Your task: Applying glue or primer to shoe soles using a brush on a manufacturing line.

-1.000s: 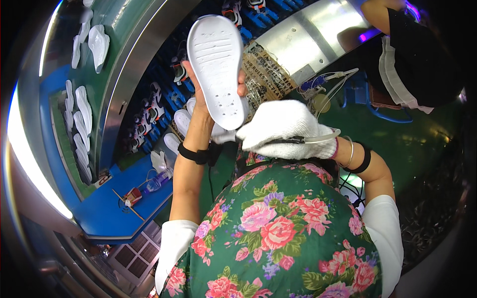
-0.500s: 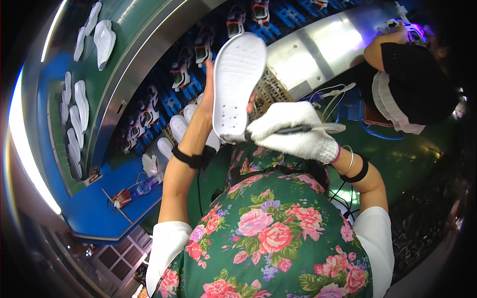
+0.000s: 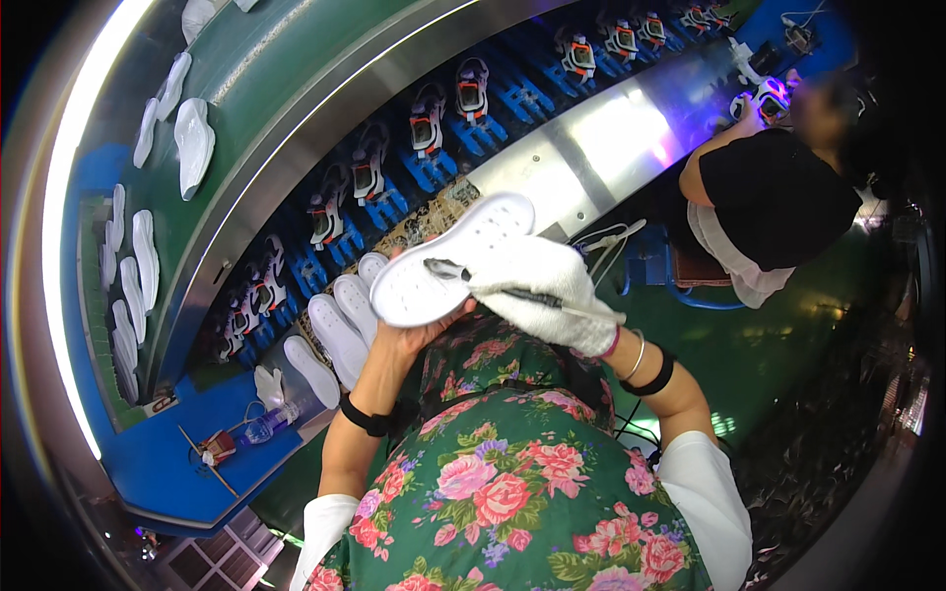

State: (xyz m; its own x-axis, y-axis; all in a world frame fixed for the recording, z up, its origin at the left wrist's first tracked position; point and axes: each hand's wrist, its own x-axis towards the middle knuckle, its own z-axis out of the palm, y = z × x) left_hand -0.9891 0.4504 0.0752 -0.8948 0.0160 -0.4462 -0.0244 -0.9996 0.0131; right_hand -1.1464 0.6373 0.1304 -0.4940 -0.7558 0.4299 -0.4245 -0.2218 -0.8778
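A white shoe sole (image 3: 409,300) lies tilted in my bare left hand (image 3: 424,335), whose fingers grip its edge from below. My right hand (image 3: 542,281), in a white knit glove, is closed around a slim brush (image 3: 448,268) with a dark tip and a pale handle end. That tip rests on the sole's upper face, near its middle; the gloved hand covers part of the sole. Beside my left forearm, several more white soles (image 3: 337,335) stand close together.
Shoe uppers (image 3: 370,172) sit on blue racks along the curved line ahead. White soles (image 3: 195,148) lie on the green belt at left. A blue table (image 3: 177,463) holds a plastic bottle (image 3: 264,427). A co-worker in black (image 3: 788,177) sits at right beside a metal ledge (image 3: 611,138).
The sole has turned from nearly upright to slanted and come lower. The brush tip has moved from its near end onto its face. My view has shifted right.
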